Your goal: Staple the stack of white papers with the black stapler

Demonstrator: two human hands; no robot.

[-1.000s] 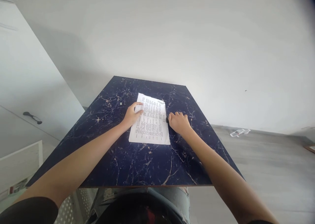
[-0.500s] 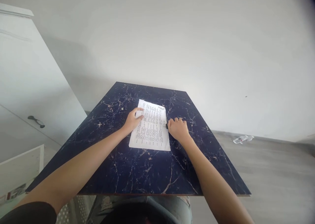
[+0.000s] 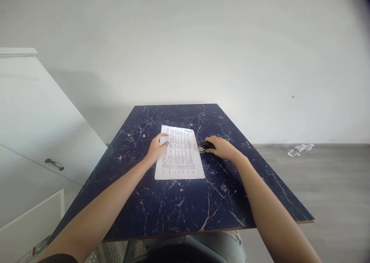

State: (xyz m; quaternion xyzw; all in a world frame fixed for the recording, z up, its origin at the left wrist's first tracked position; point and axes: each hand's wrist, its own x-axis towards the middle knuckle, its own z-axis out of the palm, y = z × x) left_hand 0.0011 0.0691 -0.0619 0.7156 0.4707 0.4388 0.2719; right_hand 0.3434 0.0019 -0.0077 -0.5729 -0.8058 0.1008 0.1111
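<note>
1. From where I'm standing, the printed sheets (image 3: 180, 155) are lying on the dark blue marbled table (image 3: 173, 213), print facing up.
2. The left hand (image 3: 157, 147) is staying half open at the sheets' left edge, thumb and forefinger spreading apart, their tips resting on the paper; I can't tell whether other fingers are reaching underneath.
3. The right hand (image 3: 222, 147) is closing around a black tool (image 3: 207, 145), seemingly a stapler, whose shiny end is pointing at the sheets' right edge.
4. A tiny pale square (image 3: 143, 135) is sitting left of the sheets.
</note>
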